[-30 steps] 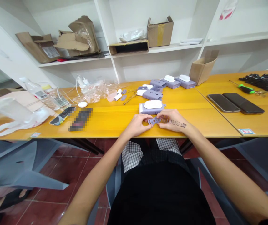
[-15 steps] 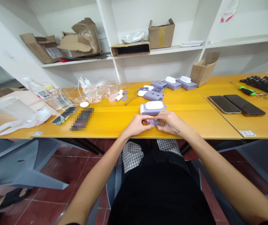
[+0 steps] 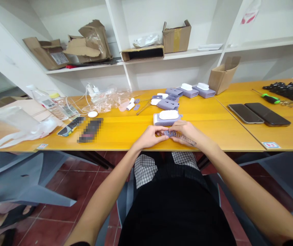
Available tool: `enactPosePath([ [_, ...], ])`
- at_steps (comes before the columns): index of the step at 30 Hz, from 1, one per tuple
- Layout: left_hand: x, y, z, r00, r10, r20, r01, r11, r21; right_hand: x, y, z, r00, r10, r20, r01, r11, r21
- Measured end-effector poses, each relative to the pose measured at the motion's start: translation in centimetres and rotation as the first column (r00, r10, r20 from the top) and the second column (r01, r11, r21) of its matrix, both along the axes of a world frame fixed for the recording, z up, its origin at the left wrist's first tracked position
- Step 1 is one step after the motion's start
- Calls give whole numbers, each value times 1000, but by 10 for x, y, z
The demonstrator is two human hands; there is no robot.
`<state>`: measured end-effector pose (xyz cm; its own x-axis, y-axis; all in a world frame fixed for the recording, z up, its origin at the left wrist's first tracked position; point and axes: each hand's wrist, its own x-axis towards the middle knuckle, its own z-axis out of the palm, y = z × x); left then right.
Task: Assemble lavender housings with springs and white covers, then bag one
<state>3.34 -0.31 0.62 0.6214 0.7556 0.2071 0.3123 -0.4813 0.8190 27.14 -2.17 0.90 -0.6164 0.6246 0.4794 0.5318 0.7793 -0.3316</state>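
Observation:
Near the table's front edge my left hand (image 3: 150, 137) pinches a small grey-purple plastic piece (image 3: 167, 133) between thumb and fingers. My right hand (image 3: 184, 131) is closed on a metal coil spring (image 3: 185, 138), whose free end sticks out to the right across the palm. The spring's other end meets the plastic piece where both hands' fingertips come together; how they join is hidden. Just beyond the hands lies a grey-purple housing with a white top (image 3: 168, 116). Farther back are loose purple shells (image 3: 167, 104), white caps (image 3: 130, 105) and another spring (image 3: 143, 108).
Two finished-looking purple and white units (image 3: 204, 89) stand by a cardboard box (image 3: 224, 76). Phones (image 3: 266, 114) and a green-black screwdriver (image 3: 270, 99) lie to the right. Leftward are a phone (image 3: 70, 126), bottles (image 3: 46, 102), clear plastic wrapping (image 3: 110, 99) and a white bag (image 3: 30, 131).
Both hands stay in nearly the same place, with the fingers shifting only slightly around the plastic piece and spring. The camera view has moved a little.

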Motion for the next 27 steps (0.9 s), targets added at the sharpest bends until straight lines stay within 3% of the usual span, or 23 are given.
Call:
enactPosePath([
  [11,-1,1,-1,998,-43,-37,44,999,27,4,-7,10,1000,20,20,-18,997,-70],
  [22,-3,5,-7,998,-49,-36,50,998,25,6,4,-6,999,4,-49,-8,998,-67],
  [27,-4,5,-6,997,-57,-44,58,998,36,2,1,-2,998,25,-53,-26,999,-32],
])
